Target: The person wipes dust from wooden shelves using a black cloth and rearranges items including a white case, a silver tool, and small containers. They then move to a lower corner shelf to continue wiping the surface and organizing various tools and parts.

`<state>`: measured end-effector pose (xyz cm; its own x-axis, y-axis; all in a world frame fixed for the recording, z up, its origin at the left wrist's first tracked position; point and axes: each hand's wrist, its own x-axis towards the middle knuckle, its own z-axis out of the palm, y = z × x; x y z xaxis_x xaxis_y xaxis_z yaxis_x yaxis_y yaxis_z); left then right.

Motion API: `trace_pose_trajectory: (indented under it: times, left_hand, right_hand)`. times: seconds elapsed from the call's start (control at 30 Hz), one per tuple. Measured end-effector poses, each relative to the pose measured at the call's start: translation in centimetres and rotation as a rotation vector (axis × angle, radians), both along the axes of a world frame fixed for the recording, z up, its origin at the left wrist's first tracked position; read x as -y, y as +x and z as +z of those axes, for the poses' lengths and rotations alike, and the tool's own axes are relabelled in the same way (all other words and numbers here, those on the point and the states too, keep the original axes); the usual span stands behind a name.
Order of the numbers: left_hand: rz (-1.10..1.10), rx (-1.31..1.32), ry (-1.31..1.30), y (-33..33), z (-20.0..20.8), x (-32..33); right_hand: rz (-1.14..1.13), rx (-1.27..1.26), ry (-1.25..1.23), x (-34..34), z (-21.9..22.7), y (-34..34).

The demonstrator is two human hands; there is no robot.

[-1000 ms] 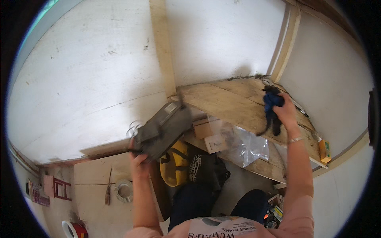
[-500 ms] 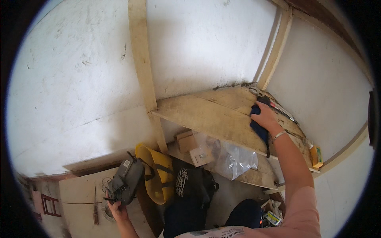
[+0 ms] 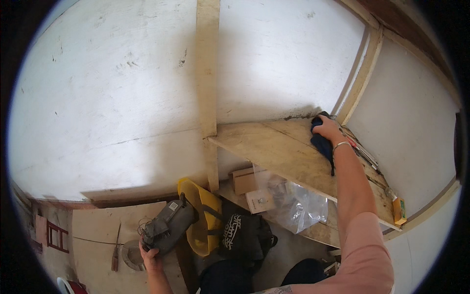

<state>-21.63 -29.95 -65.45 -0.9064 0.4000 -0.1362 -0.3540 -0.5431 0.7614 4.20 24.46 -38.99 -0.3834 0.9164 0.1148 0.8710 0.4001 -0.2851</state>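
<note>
Bare forearms, pink sleeve, one thin bracelet.
The right hand (image 3: 327,128) has a slim silvery bracelet (image 3: 341,144) just below it at the wrist; further down from the bracelet, a salmon-pink short sleeve (image 3: 364,250) covers the upper arm. The left hand (image 3: 151,256) and its forearm are bare. Dark trousers (image 3: 230,279) cover the legs.

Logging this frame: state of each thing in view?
left hand: gripping grey power tool, held low
right hand: pressing dark blue cloth on upper wooden shelf
clear plastic bag: crumpled, on lower shelf
cardboard box: closed
black bag: slumped
</note>
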Motion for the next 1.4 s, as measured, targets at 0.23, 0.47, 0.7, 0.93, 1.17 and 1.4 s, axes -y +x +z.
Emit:
trace_pose_trajectory:
  times: [0.23,0.47,0.7,0.93,1.17,1.4]
  left_hand:
    - [0.024,0.029,0.02,0.1,0.6,-1.2]
    - [-0.035,-0.058,0.027,-0.8,0.1,0.3]
    - [-0.028,-0.006,0.03,-0.4,-0.5,0.0]
    - [-0.039,0.05,0.008,0.4,1.0,-0.9]
    - [-0.053,0.031,0.037,-0.5,0.8,0.3]
    - [-0.052,0.05,0.03,0.0,1.2,-0.8]
  right_hand:
    - [0.633,-0.22,-0.043,9.5,-1.3,-8.4]
    - [0.714,-0.368,-0.047,12.2,0.0,-6.3]
    - [0.075,-0.02,0.009,1.1,-0.5,0.5]
    - [0.379,-0.022,0.057,5.7,-1.6,-8.9]
    - [0.52,-0.061,0.095,7.5,-0.8,-7.5]
    - [-0.176,0.129,0.189,-0.1,-0.9,-1.5]
